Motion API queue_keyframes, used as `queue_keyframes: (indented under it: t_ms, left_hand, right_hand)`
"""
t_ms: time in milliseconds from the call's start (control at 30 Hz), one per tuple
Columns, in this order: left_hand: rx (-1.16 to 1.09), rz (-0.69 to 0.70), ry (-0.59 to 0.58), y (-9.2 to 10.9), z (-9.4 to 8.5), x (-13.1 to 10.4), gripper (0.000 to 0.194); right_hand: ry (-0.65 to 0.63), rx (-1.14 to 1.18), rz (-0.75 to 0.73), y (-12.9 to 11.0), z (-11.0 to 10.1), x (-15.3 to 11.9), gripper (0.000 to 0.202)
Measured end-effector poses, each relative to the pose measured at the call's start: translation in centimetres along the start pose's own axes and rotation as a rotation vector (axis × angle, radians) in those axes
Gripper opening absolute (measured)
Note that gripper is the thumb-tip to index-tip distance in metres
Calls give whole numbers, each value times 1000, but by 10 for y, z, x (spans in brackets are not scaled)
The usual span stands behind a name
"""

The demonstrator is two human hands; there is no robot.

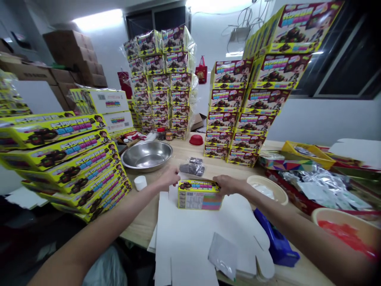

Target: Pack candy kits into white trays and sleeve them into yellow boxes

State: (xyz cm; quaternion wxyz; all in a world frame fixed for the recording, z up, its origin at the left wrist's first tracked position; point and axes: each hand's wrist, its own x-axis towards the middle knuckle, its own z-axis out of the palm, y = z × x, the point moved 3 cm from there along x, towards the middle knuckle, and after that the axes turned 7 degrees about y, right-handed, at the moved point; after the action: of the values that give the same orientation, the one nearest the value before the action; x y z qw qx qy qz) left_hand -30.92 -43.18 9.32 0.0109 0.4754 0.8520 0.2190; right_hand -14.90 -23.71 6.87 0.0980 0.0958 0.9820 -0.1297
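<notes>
Forearms point(98, 238) flank box point(192, 199), long axis crosswise; right fingers point(220, 182) grip it, left fingers point(175, 175) unclear.

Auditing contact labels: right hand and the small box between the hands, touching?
Touching. The head view shows the right hand closed over the right end of the box, covering its upper corner with no gap visible.

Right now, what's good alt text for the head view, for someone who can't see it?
A person's right hand holds one end of a printed box over white cardboard on a wooden table, left hand at its other end. Tall box stacks and a steel basin stand beyond.
</notes>
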Motion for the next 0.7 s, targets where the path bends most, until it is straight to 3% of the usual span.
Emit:
queue_keyframes:
  t_ms: [133, 267, 333, 467, 567, 700]
  left_hand:
    - [64, -11, 144, 5, 4, -9, 24]
    - [51, 37, 138, 8, 11, -26, 26]
    - [49, 125, 122, 7, 18, -42, 28]
    - [255, 363, 169, 2, 26, -72, 61]
    - [328, 450, 168, 16, 30, -63, 60]
    - [177, 551, -17, 53, 53, -25, 51]
  right_hand:
    - [91, -96, -11, -5, 1, -4, 39]
    - [219, -110, -30, -7, 12, -13, 45]
    - [318, -142, -50, -6, 22, -20, 48]
    - [431, -238, -74, -4, 40, -23, 68]
    - [445, -178, -41, -7, 45, -16, 75]
    - [543, 190, -12, -13, 43, -28, 88]
